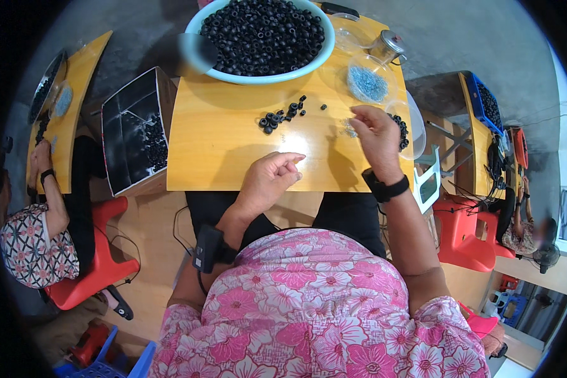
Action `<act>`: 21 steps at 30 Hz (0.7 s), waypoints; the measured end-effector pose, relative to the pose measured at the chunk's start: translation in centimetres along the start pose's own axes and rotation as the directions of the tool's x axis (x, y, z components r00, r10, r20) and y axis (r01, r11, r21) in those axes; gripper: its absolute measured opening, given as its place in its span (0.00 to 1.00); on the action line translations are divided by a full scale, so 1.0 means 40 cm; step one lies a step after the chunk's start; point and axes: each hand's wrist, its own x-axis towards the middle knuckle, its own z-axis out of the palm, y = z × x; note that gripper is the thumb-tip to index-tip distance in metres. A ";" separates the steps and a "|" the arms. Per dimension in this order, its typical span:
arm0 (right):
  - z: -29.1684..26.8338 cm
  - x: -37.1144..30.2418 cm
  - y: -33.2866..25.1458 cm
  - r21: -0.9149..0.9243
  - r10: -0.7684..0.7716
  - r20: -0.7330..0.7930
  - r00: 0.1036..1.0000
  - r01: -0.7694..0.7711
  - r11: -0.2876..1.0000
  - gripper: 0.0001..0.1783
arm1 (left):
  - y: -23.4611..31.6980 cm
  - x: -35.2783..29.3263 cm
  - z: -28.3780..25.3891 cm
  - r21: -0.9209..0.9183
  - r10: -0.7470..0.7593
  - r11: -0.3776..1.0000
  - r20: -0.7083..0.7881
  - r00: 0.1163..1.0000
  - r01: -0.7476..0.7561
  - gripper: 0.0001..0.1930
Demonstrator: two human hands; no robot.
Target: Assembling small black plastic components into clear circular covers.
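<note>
My left hand (269,184) is closed in a pinch above the table's front edge; whatever it may hold is too small to make out. Farther right, my right hand (379,140) has its fingers drawn together beside a small scatter of tiny clear bits (348,128). Any piece between those fingertips is hidden. A loose group of small black rings (271,121) lies on the yellow table (220,148), beyond my left hand. More black rings (402,131) sit in a clear shallow dish (416,135), partly behind my right hand.
At the back stands a big pale-blue basin (258,79) full of black rings. A clear bowl of bluish bits (368,84) and a metal mug (392,43) are at the back right. Left is a black-lined box (129,138); co-workers sit on both sides near red chairs (463,234).
</note>
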 end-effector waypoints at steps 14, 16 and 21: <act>0.193 0.082 -0.077 -0.166 -0.346 0.245 0.906 0.391 0.905 0.17 | -0.012 0.005 -0.002 -0.051 0.049 0.997 -0.016 0.999 -0.050 0.17; 0.203 0.081 -0.083 -0.115 -0.367 0.255 0.895 0.404 0.907 0.14 | -0.013 0.004 -0.002 -0.047 0.071 0.996 -0.035 0.997 -0.073 0.17; 0.205 0.082 -0.086 -0.147 -0.397 0.281 0.874 0.448 0.882 0.11 | -0.008 0.004 -0.002 -0.046 0.063 0.997 -0.024 0.998 -0.064 0.17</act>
